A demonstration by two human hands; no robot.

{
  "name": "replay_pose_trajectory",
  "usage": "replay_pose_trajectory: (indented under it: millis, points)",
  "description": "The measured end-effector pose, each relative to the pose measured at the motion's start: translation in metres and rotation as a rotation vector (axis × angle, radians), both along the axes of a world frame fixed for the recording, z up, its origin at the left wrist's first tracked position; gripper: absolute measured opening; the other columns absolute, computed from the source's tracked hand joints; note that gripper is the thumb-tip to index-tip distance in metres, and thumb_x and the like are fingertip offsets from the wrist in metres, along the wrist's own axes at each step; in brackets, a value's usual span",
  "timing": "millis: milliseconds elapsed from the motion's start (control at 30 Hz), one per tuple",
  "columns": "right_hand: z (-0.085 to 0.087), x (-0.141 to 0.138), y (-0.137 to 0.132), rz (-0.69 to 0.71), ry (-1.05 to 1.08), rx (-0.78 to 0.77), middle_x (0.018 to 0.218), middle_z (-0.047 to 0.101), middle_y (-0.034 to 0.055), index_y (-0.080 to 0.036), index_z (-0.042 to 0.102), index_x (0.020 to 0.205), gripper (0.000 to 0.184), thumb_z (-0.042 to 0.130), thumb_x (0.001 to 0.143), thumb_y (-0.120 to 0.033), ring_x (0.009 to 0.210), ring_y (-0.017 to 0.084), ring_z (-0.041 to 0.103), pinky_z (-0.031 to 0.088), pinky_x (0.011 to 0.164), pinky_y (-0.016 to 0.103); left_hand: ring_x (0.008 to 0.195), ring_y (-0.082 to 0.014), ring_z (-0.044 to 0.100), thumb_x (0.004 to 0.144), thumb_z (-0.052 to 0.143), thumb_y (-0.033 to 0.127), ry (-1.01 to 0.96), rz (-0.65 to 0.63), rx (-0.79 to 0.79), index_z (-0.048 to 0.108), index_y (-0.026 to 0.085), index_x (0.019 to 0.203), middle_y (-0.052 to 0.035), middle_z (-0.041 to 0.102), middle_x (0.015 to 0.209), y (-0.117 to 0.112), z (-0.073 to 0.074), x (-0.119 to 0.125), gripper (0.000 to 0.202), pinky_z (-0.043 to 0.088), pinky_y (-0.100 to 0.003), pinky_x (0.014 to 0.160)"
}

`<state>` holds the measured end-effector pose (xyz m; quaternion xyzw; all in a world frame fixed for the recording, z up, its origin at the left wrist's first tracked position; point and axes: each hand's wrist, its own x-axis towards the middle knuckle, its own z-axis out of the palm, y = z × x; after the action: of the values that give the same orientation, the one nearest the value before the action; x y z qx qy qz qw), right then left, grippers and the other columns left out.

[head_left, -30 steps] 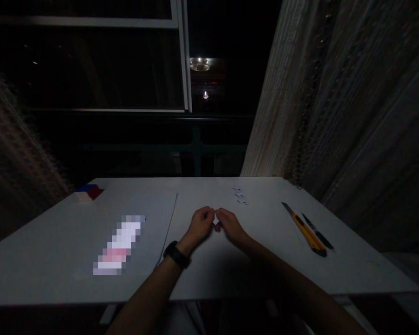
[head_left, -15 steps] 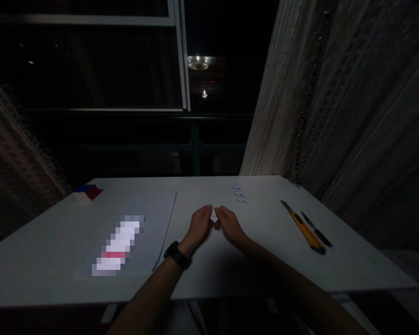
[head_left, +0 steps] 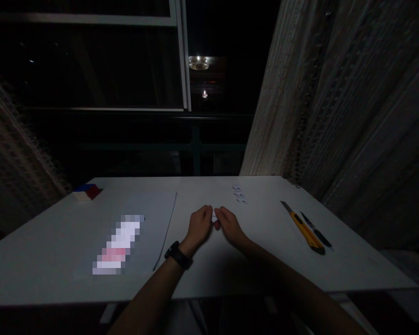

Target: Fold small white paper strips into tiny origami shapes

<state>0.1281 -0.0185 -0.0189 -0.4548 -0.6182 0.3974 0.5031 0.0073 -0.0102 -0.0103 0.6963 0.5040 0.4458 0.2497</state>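
Note:
Over the middle of the white table, my left hand [head_left: 200, 224] and my right hand [head_left: 231, 227] meet fingertip to fingertip. Both are closed, with thumbs on top and fingers curled beneath. Pinched between them is a small piece of white paper [head_left: 214, 217], mostly hidden by the fingers. A dark watch [head_left: 177, 255] is on my left wrist. Just beyond my right hand lie several small paper pieces with dark marks [head_left: 239, 194], lined up in a short slanting row.
To the right lie a yellow utility knife [head_left: 305, 230] and a slim dark-handled knife [head_left: 316, 229]. White paper sheets [head_left: 157, 218] lie left, with a bright pixelated device [head_left: 120, 239] on them. A red, blue and white cube [head_left: 86, 192] sits far left on the table [head_left: 265, 279]. Curtains [head_left: 275, 93] frame the dark window.
My hands stay almost in the same place, fingertips still together. The fingers beneath the paper have shifted slightly. Nothing else on the table has moved.

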Motion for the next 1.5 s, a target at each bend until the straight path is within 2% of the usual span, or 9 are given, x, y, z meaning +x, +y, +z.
replay_pose_trajectory:
  millis: [133,267,367,500,600,767,1067,1333,1500]
  points:
    - [-0.004,0.002,0.005,0.010,0.073,-0.021,0.047,0.048,-0.0046,-0.020,0.043,0.063,0.039,0.042,0.078,-0.055,0.047,0.011,0.047,0.038,0.053,0.024,0.053,-0.0114,0.046,0.086,0.028,0.043,0.021,-0.023,-0.023,0.048,0.018,0.060,0.0013,0.049,0.054,0.002,-0.003,0.000,0.042,0.031,-0.024,0.054]
    - [-0.005,0.004,0.009,-0.001,0.119,0.001,0.056,0.054,-0.0024,-0.019,0.052,0.068,0.035,0.051,0.073,-0.054,0.055,0.013,0.052,0.041,0.056,0.025,0.055,-0.0125,0.048,0.087,0.029,0.039,0.128,-0.025,0.061,0.051,0.018,0.066,-0.0002,0.053,0.059,0.001,-0.004,0.000,0.037,0.032,-0.024,0.055]
    - [-0.002,0.006,0.011,-0.005,0.138,0.021,0.063,0.057,-0.0003,-0.017,0.059,0.071,0.033,0.059,0.067,-0.049,0.061,0.014,0.054,0.042,0.059,0.026,0.056,-0.0134,0.050,0.087,0.029,0.038,0.198,-0.008,0.091,0.053,0.018,0.069,-0.0011,0.056,0.061,-0.002,-0.002,0.000,0.036,0.032,-0.025,0.056]
    - [-0.001,0.008,0.014,-0.012,0.239,-0.026,0.061,0.059,-0.0001,-0.016,0.062,0.068,0.029,0.064,0.063,-0.044,0.059,0.013,0.053,0.041,0.060,0.026,0.062,-0.0140,0.055,0.089,0.021,0.042,0.153,-0.064,0.041,0.057,0.019,0.070,-0.0020,0.061,0.065,-0.006,0.005,-0.002,0.047,0.036,-0.024,0.060]
    - [-0.004,0.010,0.017,-0.062,0.291,-0.086,0.057,0.058,-0.0002,-0.015,0.062,0.066,0.029,0.067,0.060,-0.043,0.056,0.013,0.052,0.040,0.058,0.026,0.063,-0.0152,0.057,0.089,0.019,0.044,0.165,-0.008,-0.005,0.060,0.018,0.067,-0.0038,0.064,0.068,-0.006,0.009,-0.004,0.052,0.036,-0.026,0.061]
    - [-0.004,0.011,0.018,-0.080,0.245,-0.143,0.055,0.059,0.0013,-0.013,0.064,0.064,0.030,0.069,0.057,-0.042,0.054,0.013,0.052,0.039,0.055,0.026,0.064,-0.0165,0.057,0.087,0.022,0.046,0.158,0.086,-0.026,0.062,0.017,0.072,-0.0053,0.064,0.068,-0.002,0.009,-0.006,0.052,0.036,-0.026,0.061]
    - [-0.003,0.013,0.019,-0.113,0.177,-0.164,0.044,0.052,-0.0013,-0.015,0.059,0.053,0.023,0.065,0.054,-0.038,0.044,0.011,0.045,0.032,0.046,0.024,0.062,-0.0149,0.055,0.082,0.035,0.047,-0.004,-0.143,-0.062,0.066,0.015,0.071,-0.0029,0.063,0.064,-0.001,0.006,-0.002,0.046,0.036,-0.023,0.057]
    - [-0.017,0.012,0.024,-0.122,0.088,-0.069,0.045,0.045,-0.0052,-0.018,0.052,0.051,0.017,0.059,0.056,-0.032,0.047,0.009,0.040,0.029,0.048,0.022,0.060,-0.0147,0.054,0.082,0.034,0.046,0.105,-0.147,-0.025,0.066,0.014,0.068,-0.0022,0.061,0.060,-0.002,0.005,-0.002,0.047,0.034,-0.022,0.054]
    - [-0.014,0.014,0.024,-0.123,0.166,-0.093,0.050,0.054,-0.0020,-0.016,0.058,0.056,0.020,0.063,0.057,-0.035,0.050,0.011,0.047,0.034,0.050,0.024,0.067,-0.0164,0.056,0.082,0.035,0.044,0.076,-0.139,-0.042,0.067,0.015,0.078,-0.0039,0.065,0.070,-0.003,0.006,-0.002,0.043,0.037,-0.024,0.061]
